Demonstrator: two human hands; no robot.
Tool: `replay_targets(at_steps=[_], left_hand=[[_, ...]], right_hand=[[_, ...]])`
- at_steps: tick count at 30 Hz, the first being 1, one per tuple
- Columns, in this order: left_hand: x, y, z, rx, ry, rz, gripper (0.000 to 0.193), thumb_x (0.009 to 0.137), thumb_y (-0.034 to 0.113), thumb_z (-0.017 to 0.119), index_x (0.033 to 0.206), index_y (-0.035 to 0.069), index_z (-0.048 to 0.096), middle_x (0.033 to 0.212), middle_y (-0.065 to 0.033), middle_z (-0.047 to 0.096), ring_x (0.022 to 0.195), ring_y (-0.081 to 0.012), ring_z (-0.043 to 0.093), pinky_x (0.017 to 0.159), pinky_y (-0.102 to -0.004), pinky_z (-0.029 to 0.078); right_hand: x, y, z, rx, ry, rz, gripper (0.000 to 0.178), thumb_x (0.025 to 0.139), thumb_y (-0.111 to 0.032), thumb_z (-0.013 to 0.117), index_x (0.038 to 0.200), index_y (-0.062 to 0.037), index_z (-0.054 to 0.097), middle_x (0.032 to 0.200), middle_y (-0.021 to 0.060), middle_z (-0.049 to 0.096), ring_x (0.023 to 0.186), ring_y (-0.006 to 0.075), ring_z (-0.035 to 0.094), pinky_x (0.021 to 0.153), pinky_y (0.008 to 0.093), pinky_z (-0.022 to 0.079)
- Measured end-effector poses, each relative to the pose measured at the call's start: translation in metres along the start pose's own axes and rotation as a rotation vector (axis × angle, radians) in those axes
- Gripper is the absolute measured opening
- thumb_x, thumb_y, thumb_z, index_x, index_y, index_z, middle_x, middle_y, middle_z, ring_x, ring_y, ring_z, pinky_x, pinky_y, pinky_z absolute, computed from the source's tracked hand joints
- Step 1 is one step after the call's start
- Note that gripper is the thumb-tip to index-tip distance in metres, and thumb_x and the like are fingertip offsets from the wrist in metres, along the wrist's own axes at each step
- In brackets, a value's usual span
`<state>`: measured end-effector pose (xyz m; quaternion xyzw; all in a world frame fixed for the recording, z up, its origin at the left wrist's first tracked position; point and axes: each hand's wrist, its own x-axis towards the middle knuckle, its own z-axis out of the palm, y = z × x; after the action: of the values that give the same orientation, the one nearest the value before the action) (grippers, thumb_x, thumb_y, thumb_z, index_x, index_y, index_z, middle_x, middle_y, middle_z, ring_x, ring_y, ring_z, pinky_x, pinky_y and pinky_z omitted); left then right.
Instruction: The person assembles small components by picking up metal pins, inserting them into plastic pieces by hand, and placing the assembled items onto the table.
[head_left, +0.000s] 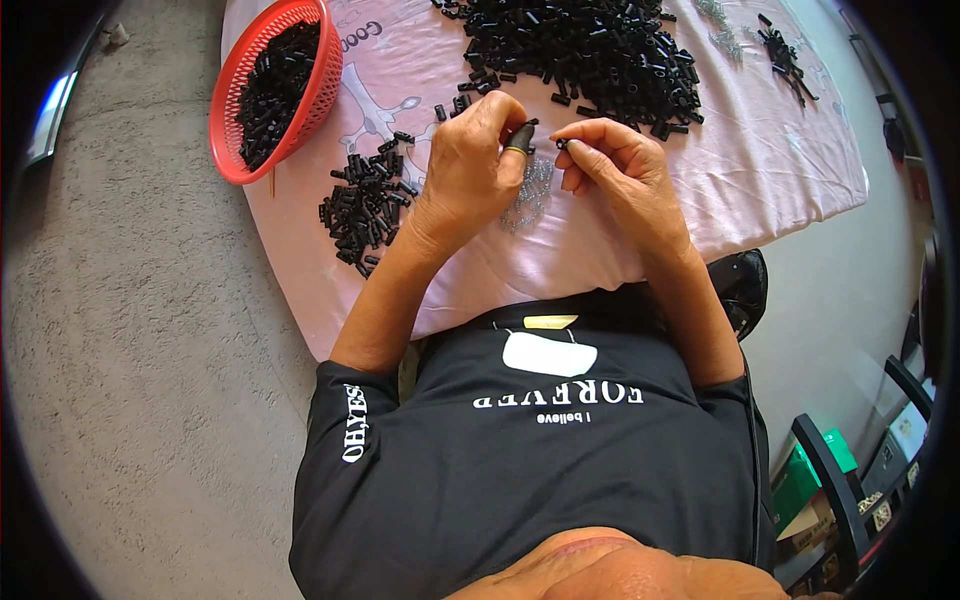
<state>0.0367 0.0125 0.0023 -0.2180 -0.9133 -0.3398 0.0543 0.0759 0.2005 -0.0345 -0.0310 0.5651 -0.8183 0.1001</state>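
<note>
Both my hands are raised over the pink cloth, a short gap between their fingertips. My left hand (pixel 470 165) is closed, with a dark cover and a yellow band on one digit. A small black bit shows at that tip, but I cannot make out what the fingers hold. Between the thumb and forefinger of my right hand (pixel 630 180), a small black tubular piece (pixel 562 144) is pinched. Under and between the hands lies a heap of small silvery springs (pixel 530 200). Left of my left forearm is a small pile of short black tubes (pixel 362 205).
A large heap of black tubes (pixel 580 50) covers the table's far middle. At the far left stands a red plastic basket (pixel 327 75) full of black pieces. Thin black parts (pixel 785 65) and more springs (pixel 725 35) lie far right. The pink-covered table (pixel 790 180) ends near my body.
</note>
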Motion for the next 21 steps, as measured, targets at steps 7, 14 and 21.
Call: replay_targets(at_steps=[7, 14, 21], left_hand=[[-0.001, 0.014, -0.004, -0.262, 0.037, 0.102, 0.020, 0.080, -0.009, 0.067, 0.097, 0.000, 0.065, 0.084, -0.0096, 0.069, 0.076, -0.0178, 0.071, 0.069, -0.0286, 0.056], [-0.004, 0.016, -0.006, -0.333, 0.037, 0.089, 0.021, 0.080, -0.010, 0.067, 0.098, 0.001, 0.066, 0.086, -0.0105, 0.069, 0.078, -0.0206, 0.072, 0.070, -0.0298, 0.057], [-0.007, 0.015, -0.006, -0.353, -0.022, 0.101, 0.021, 0.080, -0.011, 0.065, 0.098, 0.000, 0.066, 0.089, -0.0110, 0.069, 0.080, -0.0207, 0.071, 0.072, -0.0294, 0.057]], right_hand=[[0.000, -0.001, -0.001, 0.000, 0.003, 0.002, 0.018, 0.101, -0.012, 0.059, 0.111, 0.0003, 0.069, 0.088, 0.0036, 0.070, 0.076, 0.0069, 0.064, 0.070, 0.0210, 0.053], [0.000, 0.000, -0.001, 0.009, 0.023, 0.010, 0.018, 0.102, -0.012, 0.058, 0.110, 0.0004, 0.069, 0.089, 0.0036, 0.070, 0.076, 0.0070, 0.064, 0.070, 0.0211, 0.053], [0.001, 0.000, -0.001, 0.029, 0.009, 0.011, 0.019, 0.102, -0.012, 0.058, 0.111, 0.0010, 0.068, 0.089, 0.0033, 0.069, 0.077, 0.0070, 0.064, 0.071, 0.0210, 0.053]])
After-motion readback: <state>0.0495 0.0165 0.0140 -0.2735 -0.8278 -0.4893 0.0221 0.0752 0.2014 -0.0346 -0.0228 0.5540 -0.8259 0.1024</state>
